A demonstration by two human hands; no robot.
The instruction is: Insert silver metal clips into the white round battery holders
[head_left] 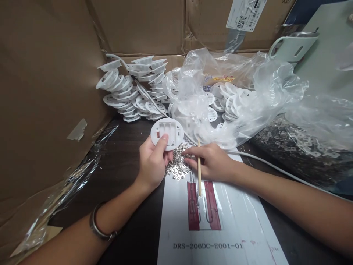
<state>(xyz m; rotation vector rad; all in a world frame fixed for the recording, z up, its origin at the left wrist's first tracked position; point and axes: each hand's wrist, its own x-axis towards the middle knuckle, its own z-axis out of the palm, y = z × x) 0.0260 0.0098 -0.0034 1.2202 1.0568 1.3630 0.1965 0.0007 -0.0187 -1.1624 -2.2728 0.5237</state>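
My left hand [154, 158] grips a round white plastic battery holder [173, 129], thumb on its face, its slotted compartments turned towards me. A thin wooden stick [199, 173] stands nearly upright in my right hand [212, 162], held in the curled fingers. The thumb and index finger of that hand reach to the edge of a pile of small shiny metal contacts [178, 169]. This pile lies on a white printed sheet [228, 213] bearing a red and grey diagram. Whether a contact sits between those fingertips cannot be made out.
Stacks of white holders [124, 92] stand at the back left. A clear plastic bag [190, 99] with more holders is behind my hands. At right lies a bag of metal pieces [298, 147]. A white cable [264, 160] crosses the dark table; cardboard walls [143, 25] enclose it.
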